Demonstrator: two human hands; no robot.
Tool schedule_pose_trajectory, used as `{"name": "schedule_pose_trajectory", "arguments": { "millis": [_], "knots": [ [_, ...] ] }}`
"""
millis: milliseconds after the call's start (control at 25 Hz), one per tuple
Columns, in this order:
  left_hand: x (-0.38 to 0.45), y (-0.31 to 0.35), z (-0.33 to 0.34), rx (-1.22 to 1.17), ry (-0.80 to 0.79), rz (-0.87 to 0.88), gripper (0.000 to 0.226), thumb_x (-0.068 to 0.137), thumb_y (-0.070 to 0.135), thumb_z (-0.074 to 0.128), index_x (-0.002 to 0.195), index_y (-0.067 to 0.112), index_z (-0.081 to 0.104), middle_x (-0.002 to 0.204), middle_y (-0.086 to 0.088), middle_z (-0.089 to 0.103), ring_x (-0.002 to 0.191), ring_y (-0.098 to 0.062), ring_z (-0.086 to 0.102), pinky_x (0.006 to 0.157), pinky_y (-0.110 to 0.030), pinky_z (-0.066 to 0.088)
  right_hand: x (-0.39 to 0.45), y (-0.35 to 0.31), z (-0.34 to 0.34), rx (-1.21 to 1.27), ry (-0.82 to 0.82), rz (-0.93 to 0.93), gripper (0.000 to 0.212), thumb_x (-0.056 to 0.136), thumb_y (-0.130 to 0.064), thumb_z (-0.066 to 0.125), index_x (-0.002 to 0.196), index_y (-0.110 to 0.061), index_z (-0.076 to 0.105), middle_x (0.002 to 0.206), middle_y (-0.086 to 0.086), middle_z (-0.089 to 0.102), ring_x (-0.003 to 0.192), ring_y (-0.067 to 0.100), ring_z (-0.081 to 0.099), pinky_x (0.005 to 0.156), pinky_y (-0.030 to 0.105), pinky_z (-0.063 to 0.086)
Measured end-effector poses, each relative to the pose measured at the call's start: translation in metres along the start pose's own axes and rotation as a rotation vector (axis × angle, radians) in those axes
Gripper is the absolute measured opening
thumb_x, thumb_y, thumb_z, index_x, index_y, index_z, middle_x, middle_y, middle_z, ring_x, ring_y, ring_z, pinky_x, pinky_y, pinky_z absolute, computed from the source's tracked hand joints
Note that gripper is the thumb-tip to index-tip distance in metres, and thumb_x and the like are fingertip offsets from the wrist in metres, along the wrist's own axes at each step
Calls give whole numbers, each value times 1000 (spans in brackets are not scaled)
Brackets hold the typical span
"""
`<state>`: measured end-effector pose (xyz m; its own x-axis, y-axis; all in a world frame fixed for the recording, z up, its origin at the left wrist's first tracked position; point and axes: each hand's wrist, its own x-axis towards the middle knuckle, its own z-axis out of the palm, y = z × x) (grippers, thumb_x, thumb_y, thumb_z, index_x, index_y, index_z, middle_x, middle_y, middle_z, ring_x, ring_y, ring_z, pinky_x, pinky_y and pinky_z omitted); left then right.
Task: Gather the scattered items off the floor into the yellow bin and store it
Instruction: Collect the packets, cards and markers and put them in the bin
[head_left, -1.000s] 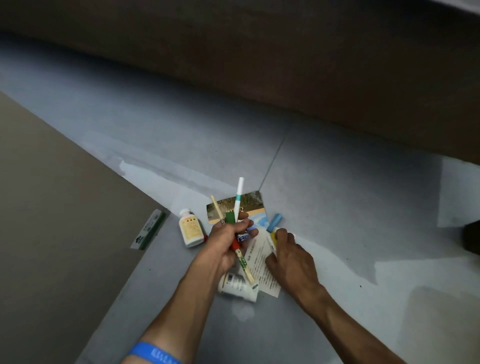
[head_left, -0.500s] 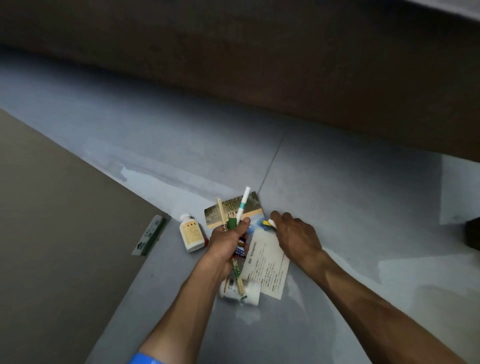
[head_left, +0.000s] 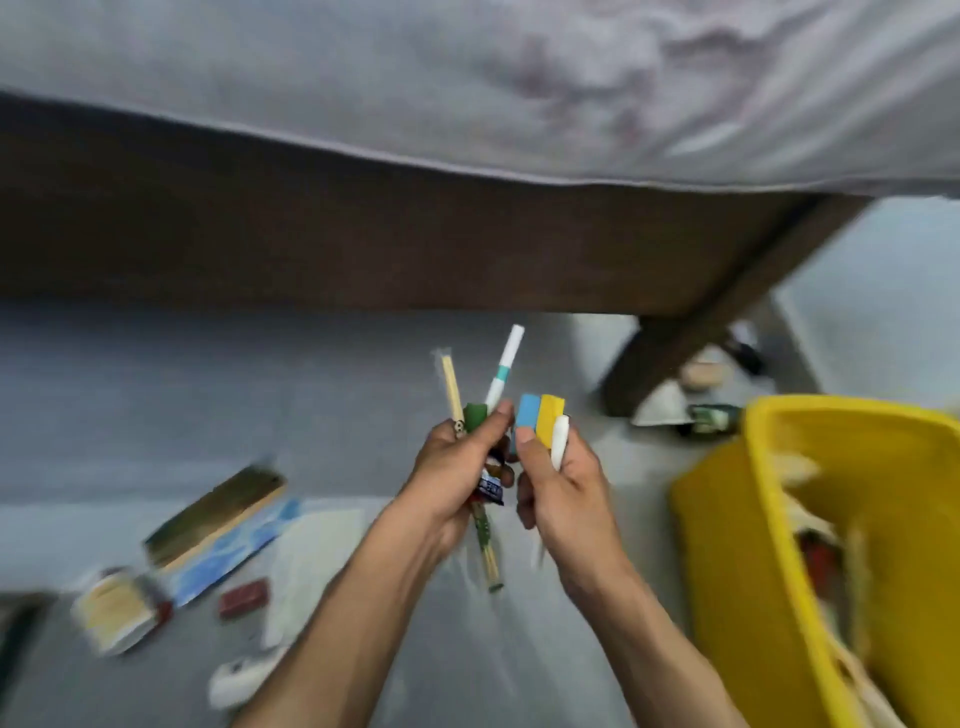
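Note:
My left hand (head_left: 457, 473) is raised above the floor, shut on a bundle: a white and teal pen (head_left: 503, 371), wrapped chopsticks (head_left: 452, 387) and a green piece. My right hand (head_left: 563, 493) beside it grips a blue block (head_left: 529, 413), a yellow block (head_left: 549, 423) and a small white piece (head_left: 559, 441). The yellow bin (head_left: 753, 519) stands at the right with items inside. On the floor at lower left lie a picture card (head_left: 218, 525), a white paper (head_left: 311, 561), a small red item (head_left: 243, 597), a white bottle (head_left: 117, 608) and another white bottle (head_left: 241, 680).
A dark wooden bed frame (head_left: 363, 249) with a pale sheet (head_left: 467, 78) runs across the back; its leg (head_left: 670, 358) comes down left of the bin. Small objects (head_left: 701, 415) lie by that leg. The image is blurred by motion.
My right hand picked the blue and yellow blocks off the floor and rose beside my left hand. The view swung right, bringing the yellow bin and bed into sight.

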<state>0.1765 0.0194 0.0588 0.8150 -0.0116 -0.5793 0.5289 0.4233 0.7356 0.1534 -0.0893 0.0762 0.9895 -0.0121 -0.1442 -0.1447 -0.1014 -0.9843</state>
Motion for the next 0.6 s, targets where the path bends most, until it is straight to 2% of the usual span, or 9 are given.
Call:
{"name": "schedule_pose_trajectory", "arguments": {
  "millis": [120,200,280,360,400,480,560,600],
  "knots": [
    [-10,1,127,44,-303,10,30,84,39,72,93,10,67,61,-2,62,44,-15,53,41,-22,42,-14,-40,-106,79,319,-56,10,91,-32,57,88,-31,66,57,-10,57,47,6,48,43,21,39],
    [-25,-6,194,127,-408,-7,33,82,42,73,97,13,68,72,-4,69,53,-18,61,50,-27,51,-27,-58,-160,79,487,-56,13,90,-32,58,94,-27,69,75,-7,70,64,11,63,58,28,49],
    [-42,-19,243,241,-481,-71,36,82,47,71,99,15,69,86,-4,75,71,-19,71,66,-33,59,-45,-66,-206,23,588,-7,17,88,-34,60,98,-29,72,90,-1,75,83,21,70,73,41,54],
    [-51,-27,260,332,-571,-148,45,82,62,63,99,21,72,89,3,76,79,-11,72,69,-27,58,-57,-66,-234,-76,573,72,28,83,-47,60,104,-33,71,99,-3,76,93,21,71,82,48,56],
    [-52,-29,258,341,-601,-175,49,81,69,56,100,26,71,90,10,75,79,-6,71,67,-24,55,-59,-62,-240,-136,557,122,41,81,-54,59,115,-34,67,111,-5,73,102,17,68,89,48,54],
    [-50,-26,241,281,-596,-163,47,84,73,46,109,36,61,96,20,67,84,2,64,70,-21,49,-57,-54,-238,-225,583,200,64,82,-59,58,140,-32,50,141,-7,56,125,13,54,105,46,45],
    [-44,-18,214,235,-484,-47,49,91,65,42,126,34,56,110,17,62,99,0,60,83,-23,47,-46,-48,-215,-247,565,159,64,87,-55,58,145,-33,43,148,-9,47,133,12,46,109,44,40],
    [-40,-12,198,205,-401,28,46,95,59,41,126,31,60,114,16,64,103,-1,61,86,-24,48,-39,-44,-197,-255,524,116,62,87,-54,58,144,-36,43,148,-10,47,132,10,46,108,42,40]
  ]
}}
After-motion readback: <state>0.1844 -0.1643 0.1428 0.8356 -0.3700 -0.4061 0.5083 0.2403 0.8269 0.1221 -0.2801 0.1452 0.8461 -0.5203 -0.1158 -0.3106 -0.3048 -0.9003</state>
